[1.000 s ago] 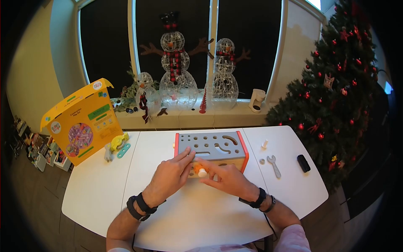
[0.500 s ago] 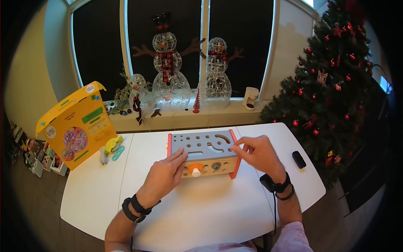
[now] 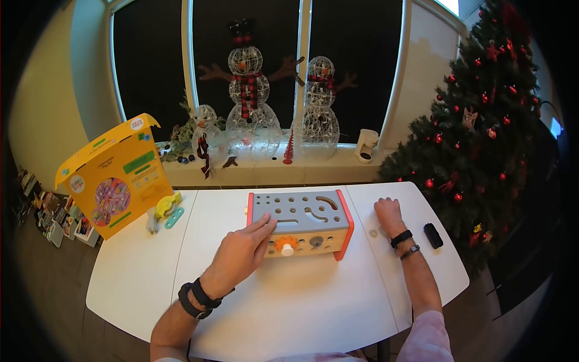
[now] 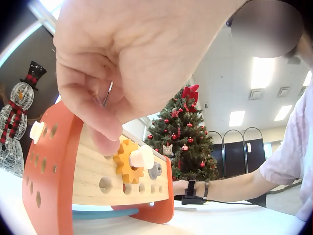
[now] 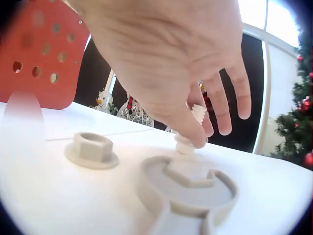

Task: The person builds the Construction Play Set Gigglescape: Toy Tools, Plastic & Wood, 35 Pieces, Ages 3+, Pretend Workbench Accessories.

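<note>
And here is the right hand [image 3: 389, 217], out beyond the right end of the long wooden toy box with its grey perforated top and red ends [image 3: 301, 230], pinching an off-white threaded plastic bolt [image 5: 185, 146] between thumb and fingers! The bolt points thread-up, leaning a little, its head at the white worktop [image 3: 271, 301]. The pale hexagonal flanged nut [image 5: 92, 147] and the pale open-ended wrench [image 5: 215, 193] lie close by, on that same side of the box.

How will it handle? Light and rigid, I'd judge, hardly fragile; the smooth head could slip, but the ridged thread offers bite. Best hold: thumb and forefinger across the shaft just above the head, leaving the tip free. The box looks heavier and stiff, best steadied by its top front edge, clear of the orange toothed gear [image 4: 124, 169] on its front face.

And that's where the left hand [image 3: 241, 253] is, near the box's left end, grasping that edge: fingers reach onto the grey top, thumb down the front. Its forearm [image 3: 175, 326] slants in from the near left. The right forearm [image 3: 419, 280] runs forward, wide of the box's right end, palm turned down over the bolt, the spare fingers extended and spread past it.
</note>
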The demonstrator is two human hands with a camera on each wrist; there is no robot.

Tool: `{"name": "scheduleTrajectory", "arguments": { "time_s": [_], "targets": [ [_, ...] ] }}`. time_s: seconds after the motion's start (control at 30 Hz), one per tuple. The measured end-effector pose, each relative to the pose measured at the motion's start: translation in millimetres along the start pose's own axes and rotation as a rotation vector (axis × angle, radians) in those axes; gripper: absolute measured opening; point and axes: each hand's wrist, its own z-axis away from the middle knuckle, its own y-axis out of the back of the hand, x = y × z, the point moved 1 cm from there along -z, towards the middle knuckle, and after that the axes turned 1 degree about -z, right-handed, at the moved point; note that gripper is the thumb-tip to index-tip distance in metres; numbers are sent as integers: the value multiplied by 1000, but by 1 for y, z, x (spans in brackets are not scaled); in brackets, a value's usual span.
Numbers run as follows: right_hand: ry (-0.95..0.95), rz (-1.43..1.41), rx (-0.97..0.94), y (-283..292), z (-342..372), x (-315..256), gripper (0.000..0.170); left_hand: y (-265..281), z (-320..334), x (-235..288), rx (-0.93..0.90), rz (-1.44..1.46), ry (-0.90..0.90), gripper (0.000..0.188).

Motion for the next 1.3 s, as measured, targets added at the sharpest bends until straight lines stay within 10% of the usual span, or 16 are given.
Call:
{"name": "scheduleTrajectory", "arguments": {
  "time_s": [0.27,0.33,0.43,1.3],
  "targets": [
    [-229,-499,3,102,-9,-15,21,-1,0,-1,10,-30,-21,34],
    [-77,-1193,201,128,-16,-20,26,0,0,0,6,-27,-16,34],
    [19,-1494,196,183,-13,-39,25,0,0,-2,8,-31,-20,34],
    [132,-1308,132,224,8,-85,29,1,-1,3,-19,-39,10,36]
  ]
}}
